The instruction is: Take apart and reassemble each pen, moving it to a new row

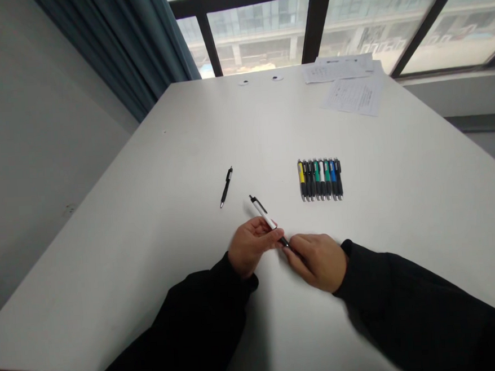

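**White-barrelled pen held in both hands, long axis diagonal**

The white-barrelled retractable pen (262, 213) is up off the counter (150, 243), held in both hands just in front of the person, near the counter's near edge. Long axis runs diagonally across the view, from upper left to lower right. The plunger end points up-left, away from the person and toward the far left of the counter. The black lower end points down-right, into the right hand's grip. A dark clip runs along the barrel's upper side.

Hands: both grasping, neither released. The left hand (251, 244) pinches the barrel around its middle, with thumb and fingers closed on the white section. The right hand (316, 262) has its fingertips (289, 249) closed on the black lower end. The two hands sit close together, knuckles facing each other, with only a short stretch of pen between them. Black sleeves cover both forearms.

Other items on the white counter:
- A slim black pen (226, 187) lies alone up-left of the held pen, well clear of both hands, tilted with its lower end toward the person's left.
- A tight row of pens (320, 180) lies to the right, parallel and side by side, barrels yellow, black, green, white and blue, metal tips toward the person.
- Printed sheets of paper (354, 96) lie at the far edge, under a window (262, 32).
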`<action>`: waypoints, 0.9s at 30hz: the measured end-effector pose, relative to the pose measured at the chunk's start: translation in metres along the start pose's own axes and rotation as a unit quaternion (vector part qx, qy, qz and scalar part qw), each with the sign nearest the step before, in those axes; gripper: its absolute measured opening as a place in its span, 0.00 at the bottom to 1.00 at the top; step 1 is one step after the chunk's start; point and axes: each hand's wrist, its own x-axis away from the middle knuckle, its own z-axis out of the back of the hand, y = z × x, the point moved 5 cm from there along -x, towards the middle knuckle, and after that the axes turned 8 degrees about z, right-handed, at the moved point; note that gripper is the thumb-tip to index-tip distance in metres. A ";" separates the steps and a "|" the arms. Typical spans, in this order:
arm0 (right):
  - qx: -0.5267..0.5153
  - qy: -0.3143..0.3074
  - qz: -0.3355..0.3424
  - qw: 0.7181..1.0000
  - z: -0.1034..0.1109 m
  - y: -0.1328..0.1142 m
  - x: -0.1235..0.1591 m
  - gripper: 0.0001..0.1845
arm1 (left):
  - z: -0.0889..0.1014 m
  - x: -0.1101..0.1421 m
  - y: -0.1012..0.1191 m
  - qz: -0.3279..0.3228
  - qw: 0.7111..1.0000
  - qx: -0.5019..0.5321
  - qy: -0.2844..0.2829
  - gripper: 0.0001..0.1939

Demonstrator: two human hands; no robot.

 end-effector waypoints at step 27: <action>0.228 -0.058 -0.262 0.936 0.017 0.059 -0.034 0.24 | -0.006 0.006 -0.002 0.012 1.000 -0.026 0.006 0.28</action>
